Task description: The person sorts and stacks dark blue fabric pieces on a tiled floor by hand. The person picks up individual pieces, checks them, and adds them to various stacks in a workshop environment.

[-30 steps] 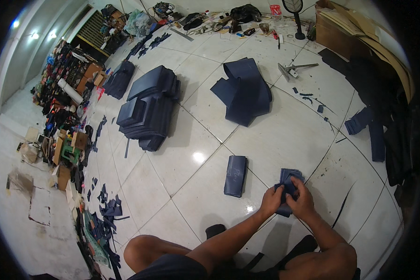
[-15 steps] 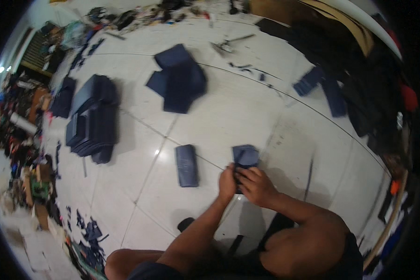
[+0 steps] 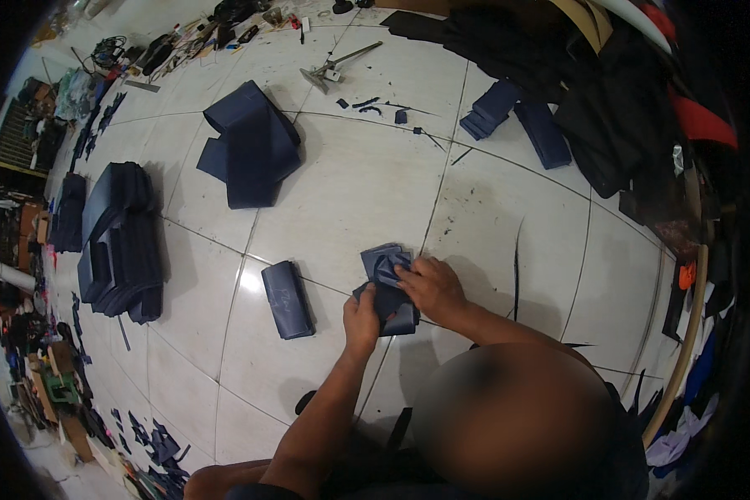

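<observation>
Between my hands are small dark-blue pieces of sheet material point(image 3: 394, 298), some stacked flat on the tiled floor and an upper one bent and creased. My left hand point(image 3: 361, 321) is closed on the left edge of the upper piece, thumb on top. My right hand point(image 3: 433, 289) pinches its creased upper right side. A pale grey-blue underside shows where the piece is bent. To the left lies a neat dark-blue stack point(image 3: 289, 300) with faint pale marks on top, touched by neither hand.
Large piles of blue pieces point(image 3: 123, 250) stand at the left. Loose blue sheets point(image 3: 254, 150) lie farther off. A metal tool with a long handle point(image 3: 333, 71) rests at the back. Two small blue stacks point(image 3: 542, 133) sit beside black cloth point(image 3: 600, 108). Scraps point(image 3: 160, 437) litter the lower left.
My hands have spread apart, and the upper piece between them is now bent and creased, showing more of its surface. The whole view has shifted, moving floor things leftward.
</observation>
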`<move>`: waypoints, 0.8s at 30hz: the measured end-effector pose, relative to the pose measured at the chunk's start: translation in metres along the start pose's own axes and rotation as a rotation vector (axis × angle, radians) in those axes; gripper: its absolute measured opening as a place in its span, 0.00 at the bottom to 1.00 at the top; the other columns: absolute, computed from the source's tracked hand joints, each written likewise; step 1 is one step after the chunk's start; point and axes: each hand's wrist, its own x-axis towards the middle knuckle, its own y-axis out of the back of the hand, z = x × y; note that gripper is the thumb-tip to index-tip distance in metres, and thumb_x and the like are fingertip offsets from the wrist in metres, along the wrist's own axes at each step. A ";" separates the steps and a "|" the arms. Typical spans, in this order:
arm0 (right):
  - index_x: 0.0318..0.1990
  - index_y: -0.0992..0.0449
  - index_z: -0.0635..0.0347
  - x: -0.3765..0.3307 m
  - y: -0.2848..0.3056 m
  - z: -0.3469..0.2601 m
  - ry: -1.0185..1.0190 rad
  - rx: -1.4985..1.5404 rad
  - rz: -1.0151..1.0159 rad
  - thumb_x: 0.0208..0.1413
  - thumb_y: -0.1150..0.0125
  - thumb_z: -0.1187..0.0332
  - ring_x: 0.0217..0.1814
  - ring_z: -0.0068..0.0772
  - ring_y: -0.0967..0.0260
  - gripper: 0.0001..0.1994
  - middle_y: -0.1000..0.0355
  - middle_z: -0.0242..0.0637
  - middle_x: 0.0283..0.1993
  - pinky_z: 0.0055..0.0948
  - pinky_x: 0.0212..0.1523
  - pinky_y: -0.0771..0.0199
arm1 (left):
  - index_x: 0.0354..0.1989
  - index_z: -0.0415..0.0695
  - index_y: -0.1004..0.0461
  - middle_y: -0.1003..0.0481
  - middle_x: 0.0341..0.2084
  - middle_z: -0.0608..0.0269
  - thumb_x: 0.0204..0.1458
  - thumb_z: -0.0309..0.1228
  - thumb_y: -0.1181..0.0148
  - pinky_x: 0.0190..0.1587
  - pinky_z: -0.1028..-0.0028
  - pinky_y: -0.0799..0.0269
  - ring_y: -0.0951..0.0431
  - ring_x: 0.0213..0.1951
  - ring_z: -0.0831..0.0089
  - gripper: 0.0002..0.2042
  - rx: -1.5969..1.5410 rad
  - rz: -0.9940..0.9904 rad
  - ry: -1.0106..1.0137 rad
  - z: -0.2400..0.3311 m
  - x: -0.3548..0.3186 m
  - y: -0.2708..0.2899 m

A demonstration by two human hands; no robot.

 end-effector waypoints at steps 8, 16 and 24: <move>0.42 0.26 0.61 0.010 0.009 -0.023 -0.205 0.464 -0.139 0.57 0.36 0.66 0.42 0.50 0.28 0.10 0.30 0.44 0.40 0.43 0.44 0.28 | 0.34 0.38 0.25 0.24 0.27 0.63 0.64 0.37 0.50 0.28 0.72 0.23 0.25 0.26 0.75 0.14 -0.020 0.012 -0.029 0.000 0.000 -0.002; 0.44 0.30 0.62 0.015 0.021 -0.042 -0.213 0.628 -0.137 0.57 0.39 0.70 0.47 0.51 0.27 0.10 0.27 0.46 0.47 0.44 0.45 0.27 | 0.31 0.40 0.25 0.25 0.24 0.64 0.65 0.38 0.54 0.29 0.75 0.30 0.26 0.26 0.77 0.16 0.111 -0.005 -0.075 -0.002 0.001 0.003; 0.45 0.26 0.61 -0.003 0.015 -0.045 0.177 0.364 -0.068 0.55 0.40 0.72 0.52 0.46 0.26 0.10 0.23 0.43 0.47 0.40 0.51 0.30 | 0.30 0.41 0.25 0.25 0.23 0.66 0.66 0.39 0.54 0.31 0.76 0.32 0.28 0.27 0.78 0.17 0.110 -0.051 -0.108 0.006 -0.005 0.006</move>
